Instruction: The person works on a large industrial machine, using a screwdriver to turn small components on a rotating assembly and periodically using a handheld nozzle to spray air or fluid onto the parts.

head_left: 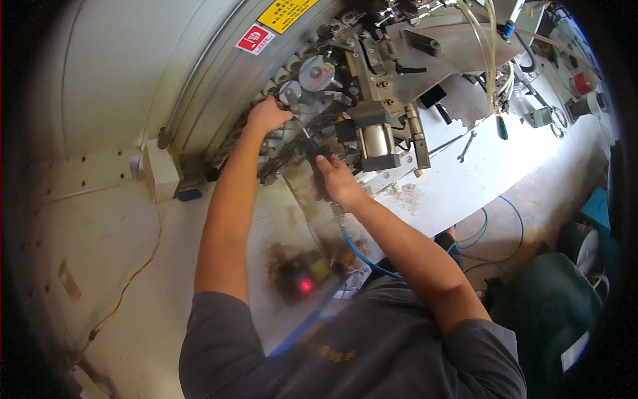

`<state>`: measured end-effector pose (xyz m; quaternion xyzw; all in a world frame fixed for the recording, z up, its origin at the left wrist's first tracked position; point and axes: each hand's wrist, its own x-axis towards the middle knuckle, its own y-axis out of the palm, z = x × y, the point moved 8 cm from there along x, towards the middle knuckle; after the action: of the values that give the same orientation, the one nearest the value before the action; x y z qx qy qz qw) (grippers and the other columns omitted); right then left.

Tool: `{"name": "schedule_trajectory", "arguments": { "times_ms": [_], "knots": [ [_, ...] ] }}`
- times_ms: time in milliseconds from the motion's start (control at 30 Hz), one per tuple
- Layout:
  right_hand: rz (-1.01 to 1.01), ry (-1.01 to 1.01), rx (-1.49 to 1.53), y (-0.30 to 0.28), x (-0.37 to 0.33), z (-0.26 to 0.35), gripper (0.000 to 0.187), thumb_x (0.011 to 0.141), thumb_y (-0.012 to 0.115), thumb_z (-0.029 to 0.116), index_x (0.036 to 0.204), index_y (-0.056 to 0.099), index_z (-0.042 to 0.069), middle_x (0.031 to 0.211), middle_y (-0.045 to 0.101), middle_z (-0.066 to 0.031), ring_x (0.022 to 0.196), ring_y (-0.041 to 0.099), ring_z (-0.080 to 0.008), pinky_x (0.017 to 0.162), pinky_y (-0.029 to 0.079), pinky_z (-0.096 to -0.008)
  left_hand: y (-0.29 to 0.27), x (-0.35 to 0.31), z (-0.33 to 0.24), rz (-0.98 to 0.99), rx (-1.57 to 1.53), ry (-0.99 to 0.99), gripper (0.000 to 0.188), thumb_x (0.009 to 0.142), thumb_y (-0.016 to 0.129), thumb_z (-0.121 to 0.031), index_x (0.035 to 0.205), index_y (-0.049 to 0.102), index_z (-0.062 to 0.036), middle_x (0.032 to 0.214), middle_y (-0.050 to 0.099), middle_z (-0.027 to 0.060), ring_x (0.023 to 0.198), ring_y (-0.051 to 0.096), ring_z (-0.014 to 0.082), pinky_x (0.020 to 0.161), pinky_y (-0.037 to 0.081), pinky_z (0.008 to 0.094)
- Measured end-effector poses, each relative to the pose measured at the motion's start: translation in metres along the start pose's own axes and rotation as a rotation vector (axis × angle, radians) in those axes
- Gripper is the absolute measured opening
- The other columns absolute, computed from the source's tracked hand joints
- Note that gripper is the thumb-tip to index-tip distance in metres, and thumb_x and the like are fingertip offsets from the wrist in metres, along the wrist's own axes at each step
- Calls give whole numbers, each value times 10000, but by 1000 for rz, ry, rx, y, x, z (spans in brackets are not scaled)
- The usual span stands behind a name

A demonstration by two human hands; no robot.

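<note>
My right hand (pixel 337 181) is wrapped around a black air tool (pixel 312 151), whose blue hose (pixel 354 247) runs from its lower end toward my body. Its thin metal shaft points up and left into the machine (pixel 379 126). Close to the shaft's tip, my left hand (pixel 268 116) reaches in among the machine parts with its fingers curled. Whatever those fingers grip is hidden. Beside that hand sit a small round metal disc (pixel 290 92) and a larger silver disc (pixel 316 73).
On the white table (pixel 458 189) to the right lies a wrench (pixel 467 147). Clear tubes (pixel 492 60) hang above it. A red light (pixel 306 286) glows beneath my arms. Blue hose loops (pixel 518 229) rest on the floor near a dark green cover (pixel 551 312).
</note>
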<state>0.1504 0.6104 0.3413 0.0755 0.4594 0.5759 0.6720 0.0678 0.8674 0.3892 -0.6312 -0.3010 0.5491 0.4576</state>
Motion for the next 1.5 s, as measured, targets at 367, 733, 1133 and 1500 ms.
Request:
{"name": "schedule_trajectory", "arguments": {
  "times_ms": [367, 733, 1133, 1500],
  "knots": [
    [-14, -113, -91, 0, -9, 11, 295, 1069, 477, 308, 1065, 477, 13, 681, 575, -95, 485, 592, -201, 467, 498, -352, 2, -1, 0, -126, 93, 6, 744, 724, 829, -424, 1232, 542, 38, 1151, 686, 289, 1108, 653, 443, 941, 517, 511],
    [-26, -229, -259, -2, -24, 27, 375, 1059, 478, 356, 1101, 515, -14, 666, 615, -116, 471, 615, -234, 493, 514, -381, -8, -2, 9, -109, 128, 37, 712, 716, 837, -383, 1203, 555, 52, 1163, 685, 281, 1131, 646, 432, 953, 513, 493],
    [20, -83, -190, -9, -33, 44, 313, 1078, 457, 279, 1095, 470, -33, 689, 593, -117, 488, 628, -245, 497, 521, -389, -4, -2, 2, -66, 118, 29, 806, 676, 866, -431, 1241, 553, 50, 1156, 698, 260, 1098, 665, 416, 938, 528, 466],
    [61, -27, -266, -6, -24, 34, 394, 1080, 438, 295, 1090, 458, -98, 698, 629, -156, 523, 664, -253, 551, 545, -379, -3, -2, -2, 8, -110, 115, 488, 709, 815, -266, 1091, 663, -3, 997, 732, 139, 943, 704, 289, 855, 538, 374]
  ]
}}
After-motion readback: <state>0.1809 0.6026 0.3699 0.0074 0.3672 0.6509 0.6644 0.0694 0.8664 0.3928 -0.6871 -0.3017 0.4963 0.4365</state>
